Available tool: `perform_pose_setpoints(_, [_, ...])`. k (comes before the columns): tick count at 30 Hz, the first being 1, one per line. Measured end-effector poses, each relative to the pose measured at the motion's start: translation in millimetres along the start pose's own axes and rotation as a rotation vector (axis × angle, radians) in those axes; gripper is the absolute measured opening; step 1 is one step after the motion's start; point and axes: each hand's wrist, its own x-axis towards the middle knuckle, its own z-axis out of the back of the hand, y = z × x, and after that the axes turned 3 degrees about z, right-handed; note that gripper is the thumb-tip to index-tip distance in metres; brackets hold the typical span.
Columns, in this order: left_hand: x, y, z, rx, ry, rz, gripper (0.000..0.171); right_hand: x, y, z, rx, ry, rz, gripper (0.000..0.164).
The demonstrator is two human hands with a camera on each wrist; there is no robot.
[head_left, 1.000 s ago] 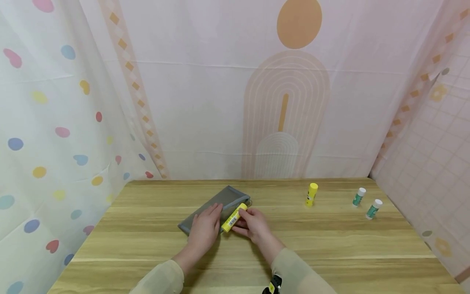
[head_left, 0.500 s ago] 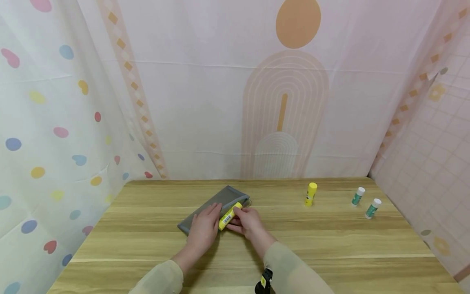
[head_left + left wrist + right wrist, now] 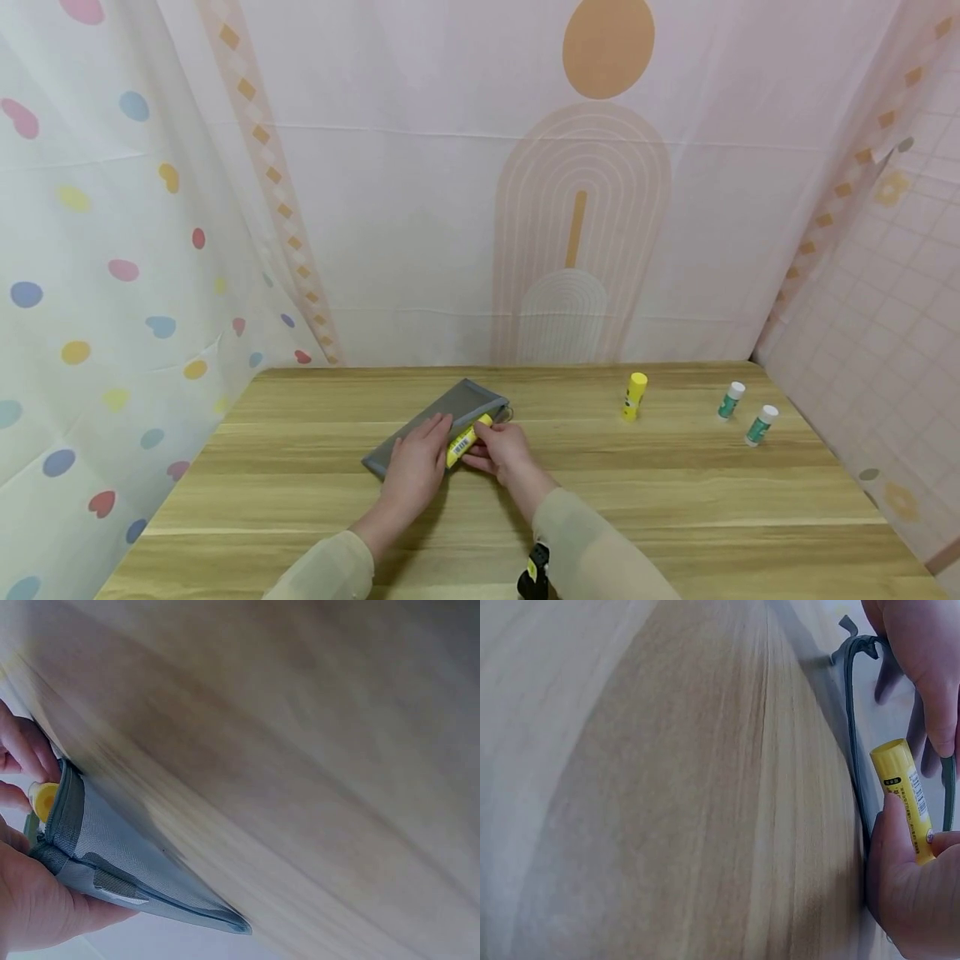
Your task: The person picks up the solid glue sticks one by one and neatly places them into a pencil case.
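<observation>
A grey zip pouch (image 3: 459, 407) lies slanted on the wooden table, its mouth facing right and held apart. My left hand (image 3: 417, 467) grips the pouch by its upper edge; in the right wrist view the thumb (image 3: 939, 724) presses on that rim. Between the fingertips of my right hand (image 3: 512, 456) is a yellow glue stick (image 3: 463, 443), lying along the pouch's mouth. The right wrist view has this glue stick (image 3: 904, 787) between the two sides of the opening. Only its round yellow end (image 3: 45, 799) shows in the left wrist view.
Another yellow glue stick (image 3: 634, 397) stands upright at the back right of the table (image 3: 675, 517). Two smaller green glue sticks with white caps, one farther back (image 3: 731, 401) and one nearer (image 3: 762, 426), stand to its right. Patterned curtains (image 3: 405, 208) enclose the table.
My right hand has moved slightly left, bringing the yellow glue stick from in front of the pouch into its mouth. The left hand has stayed on the pouch.
</observation>
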Motion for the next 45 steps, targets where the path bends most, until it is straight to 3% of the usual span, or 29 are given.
perform_pose_setpoints(27, [0.1,0.7,-1.5,0.016,-0.023,-0.020,0.038,-5,-1,2,0.013,0.018,-0.006,0.030])
perform_pose_setpoints(45, [-0.4,-1.6,0.5,0.008,0.003,0.001,0.038,-16,2,14,0.010,0.068,0.057,0.038])
